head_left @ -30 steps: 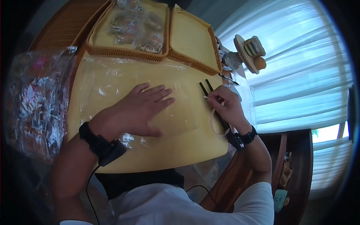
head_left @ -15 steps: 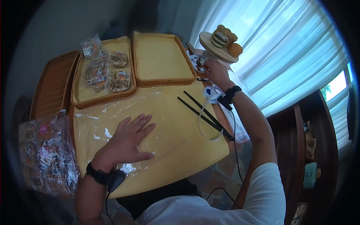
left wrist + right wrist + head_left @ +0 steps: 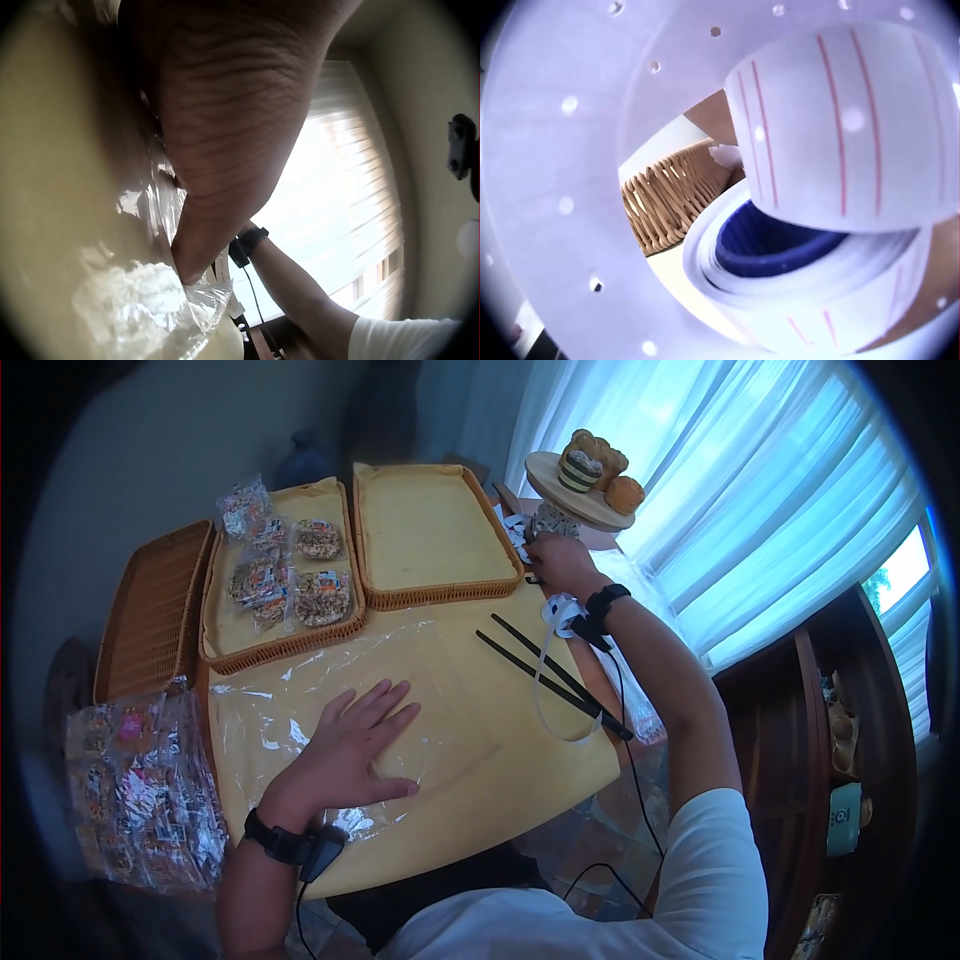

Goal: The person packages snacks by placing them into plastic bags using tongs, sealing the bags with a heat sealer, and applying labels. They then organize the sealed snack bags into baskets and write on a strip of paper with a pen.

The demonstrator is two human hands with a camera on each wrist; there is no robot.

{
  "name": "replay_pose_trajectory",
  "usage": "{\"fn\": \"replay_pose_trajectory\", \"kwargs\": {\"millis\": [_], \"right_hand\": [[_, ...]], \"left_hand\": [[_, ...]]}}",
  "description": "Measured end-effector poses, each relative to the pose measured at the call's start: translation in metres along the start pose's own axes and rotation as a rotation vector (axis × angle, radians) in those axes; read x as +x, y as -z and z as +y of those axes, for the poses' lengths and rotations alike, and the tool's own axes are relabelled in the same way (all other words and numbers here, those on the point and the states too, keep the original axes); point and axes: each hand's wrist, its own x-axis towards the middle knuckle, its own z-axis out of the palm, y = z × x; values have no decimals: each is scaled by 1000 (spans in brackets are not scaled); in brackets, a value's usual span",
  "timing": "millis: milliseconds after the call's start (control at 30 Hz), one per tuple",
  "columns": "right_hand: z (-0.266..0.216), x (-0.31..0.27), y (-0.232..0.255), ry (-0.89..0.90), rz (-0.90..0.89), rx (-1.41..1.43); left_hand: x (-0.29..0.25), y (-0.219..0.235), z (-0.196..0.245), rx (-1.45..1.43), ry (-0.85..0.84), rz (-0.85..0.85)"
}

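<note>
In the head view my left hand (image 3: 360, 750) lies palm down with spread fingers on clear plastic film (image 3: 290, 710) over the yellow tabletop. The left wrist view shows the crinkled film (image 3: 142, 307) by its thumb. My right hand (image 3: 565, 565) reaches to white paper pieces (image 3: 515, 532) at the foot of the cake stand; its fingertips are hidden, so I cannot tell whether they grip anything. Close by that wrist is a roll of white paper tape (image 3: 810, 285) with red lines and a blue core. Its loose strip (image 3: 540, 695) loops across two long black sticks (image 3: 550, 675).
A lined wicker basket (image 3: 375, 598) stands at the back, beside another basket (image 3: 355, 622) with several bagged snacks. An unlined basket (image 3: 145, 620) leans at the left. A clear bag of packets (image 3: 145, 800) lies front left. The wooden cake stand (image 3: 560, 490) carries bread-like items by the curtain.
My right hand has moved from beside the black sticks to the back right, by the cake stand's foot. The left hand keeps its spread pose. The head view has tilted up.
</note>
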Motion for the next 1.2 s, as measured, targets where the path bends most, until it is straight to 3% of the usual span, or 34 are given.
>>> {"fn": "replay_pose_trajectory", "kwargs": {"millis": [200,467,600,667,700,833,900,1000,1067,1133,1167,1200], "right_hand": [[8,11,-13,68,-16,-64],[8,10,12,11,-235,41],[-21,4,40,-13,-237,80],[-37,-7,52,-79,80,239],[-53,-13,62,-83,143,359],[-130,-50,94,-72,1,656],[-164,-65,88,218,83,632],[-216,-79,71,367,175,466],[-242,-88,60,466,193,505],[-259,-93,50,666,281,478],[-261,-92,41,672,163,478],[-261,-93,28,687,166,487]], "left_hand": [[-1,0,0,-7,6,-6],[-3,-3,-1,3,28,10],[-6,-6,-4,11,-18,18],[-5,-4,3,8,-36,28],[-5,-5,8,-7,-56,30],[-5,-4,28,32,-122,36],[-8,-4,36,76,-136,43],[-28,-4,49,133,-88,73],[-47,-3,53,158,-46,92],[-68,-3,56,208,147,137],[-79,-6,57,224,221,187],[-90,-12,53,229,237,189]]}}
